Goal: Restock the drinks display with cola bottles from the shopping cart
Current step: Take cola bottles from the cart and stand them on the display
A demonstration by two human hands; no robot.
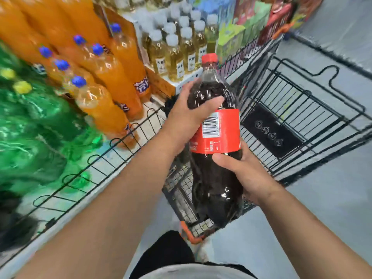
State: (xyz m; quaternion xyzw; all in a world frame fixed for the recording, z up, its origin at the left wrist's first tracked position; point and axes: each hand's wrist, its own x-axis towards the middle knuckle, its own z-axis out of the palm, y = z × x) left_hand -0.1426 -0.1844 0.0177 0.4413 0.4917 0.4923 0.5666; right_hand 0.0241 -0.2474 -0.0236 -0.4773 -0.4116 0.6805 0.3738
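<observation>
Nearest us, at six o'clock, sits the grey hem of our shirt (191, 272), and from either side of it our two bare forearms reach up toward the centre. There we hold a large cola bottle (217, 188) roughly upright in the air over the near end of the black wire shopping cart (302, 109), which stretches off toward two o'clock. Our left hand (187, 117) wraps the bottle's dark shoulder above the red label (221, 133), fingers and thumb curled round it. Our right hand (247, 174) grips the body just below the label in the same way. The red cap (209, 59) points to twelve o'clock. From eight to eleven o'clock runs the drinks display (60, 200) behind a black wire rail (96, 160). It holds blurred green bottles (36, 121), probably a lemon-lime soda, then orange soda bottles (118, 77) with blue caps. At twelve o'clock stand pale yellow bottles (175, 57) with white caps.
</observation>
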